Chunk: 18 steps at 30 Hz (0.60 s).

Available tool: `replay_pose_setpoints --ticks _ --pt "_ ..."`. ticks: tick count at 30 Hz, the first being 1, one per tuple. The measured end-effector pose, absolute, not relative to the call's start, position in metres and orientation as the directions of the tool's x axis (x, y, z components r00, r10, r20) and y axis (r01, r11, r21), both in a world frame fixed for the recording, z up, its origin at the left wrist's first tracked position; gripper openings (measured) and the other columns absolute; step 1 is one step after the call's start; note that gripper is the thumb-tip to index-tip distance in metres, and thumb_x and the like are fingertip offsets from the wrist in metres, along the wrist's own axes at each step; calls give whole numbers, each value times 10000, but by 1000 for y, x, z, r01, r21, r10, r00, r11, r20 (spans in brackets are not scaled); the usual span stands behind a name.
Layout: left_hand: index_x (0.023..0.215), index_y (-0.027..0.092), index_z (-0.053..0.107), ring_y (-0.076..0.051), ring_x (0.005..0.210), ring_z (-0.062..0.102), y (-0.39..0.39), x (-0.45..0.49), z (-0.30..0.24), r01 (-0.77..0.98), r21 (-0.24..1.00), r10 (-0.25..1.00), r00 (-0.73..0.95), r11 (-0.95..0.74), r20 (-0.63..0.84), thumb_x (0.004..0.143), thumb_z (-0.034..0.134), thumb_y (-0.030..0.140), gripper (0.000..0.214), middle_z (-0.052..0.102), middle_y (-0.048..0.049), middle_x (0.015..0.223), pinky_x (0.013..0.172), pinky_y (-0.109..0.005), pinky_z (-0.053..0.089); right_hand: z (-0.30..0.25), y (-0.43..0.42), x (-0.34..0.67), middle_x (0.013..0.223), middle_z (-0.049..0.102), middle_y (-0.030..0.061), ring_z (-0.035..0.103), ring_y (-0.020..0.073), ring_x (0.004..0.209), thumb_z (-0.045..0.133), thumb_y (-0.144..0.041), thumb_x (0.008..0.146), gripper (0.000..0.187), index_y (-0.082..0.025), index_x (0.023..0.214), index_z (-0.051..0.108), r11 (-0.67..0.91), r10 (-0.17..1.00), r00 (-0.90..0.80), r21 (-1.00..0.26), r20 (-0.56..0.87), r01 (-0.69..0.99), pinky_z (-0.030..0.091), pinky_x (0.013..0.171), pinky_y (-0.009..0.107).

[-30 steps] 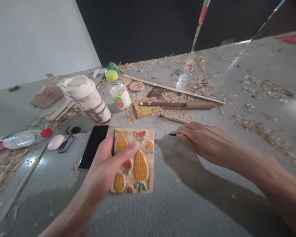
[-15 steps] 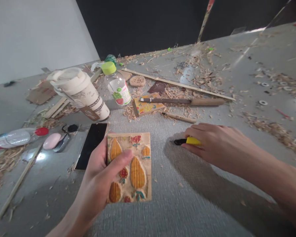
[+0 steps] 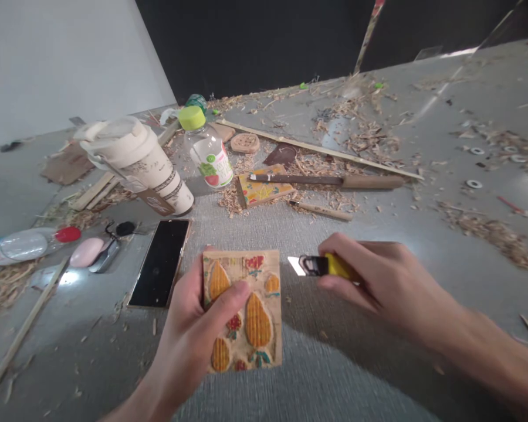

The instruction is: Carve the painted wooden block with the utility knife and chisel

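My left hand (image 3: pixel 189 334) grips a small carved wooden block (image 3: pixel 250 310) painted with orange corn shapes and red flowers, thumb across its face. It is held just above the grey table (image 3: pixel 334 375). My right hand (image 3: pixel 378 281) is closed round a yellow utility knife (image 3: pixel 321 265). The knife's short blade is out and points left toward the block's upper right corner, a small gap apart.
A black phone (image 3: pixel 161 262) lies left of the block. Behind it are a tilted beige cup (image 3: pixel 136 161), a green-capped bottle (image 3: pixel 205 149), a second painted block (image 3: pixel 264 190), a long-handled chisel (image 3: pixel 330 180), a pencil-like tool (image 3: pixel 321 210), keys, wood strips and shavings.
My right hand picked the yellow knife up from the table and brought it left toward the block, blade now showing. My left hand shifted the block slightly right and nearer.
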State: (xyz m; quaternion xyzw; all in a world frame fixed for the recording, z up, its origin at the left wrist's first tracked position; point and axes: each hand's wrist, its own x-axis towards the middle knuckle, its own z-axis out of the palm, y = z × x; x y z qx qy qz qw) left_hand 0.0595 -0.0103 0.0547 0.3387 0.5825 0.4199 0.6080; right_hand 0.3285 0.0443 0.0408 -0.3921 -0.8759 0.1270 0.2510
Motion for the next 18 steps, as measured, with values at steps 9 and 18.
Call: replay_pose_setpoints --ticks 9,18 --pt "1241 232 694 -243 921 814 -12 70 60 -64 899 897 -66 434 -438 883 874 477 470 835 -50 1041 797 -315 673 35 38 323 688 600 -34 510 113 533 474 -538 1156 355 -230 1005 563 715 699 -623 -369 351 594 280 514 284" --pt "1158 229 696 -195 783 766 -17 71 58 9 912 911 -52 409 -408 894 854 486 401 801 -31 950 710 -284 650 35 36 321 689 592 -35 488 121 537 456 -554 1156 380 -228 993 564 726 687 -621 -343 377 595 281 518 306"
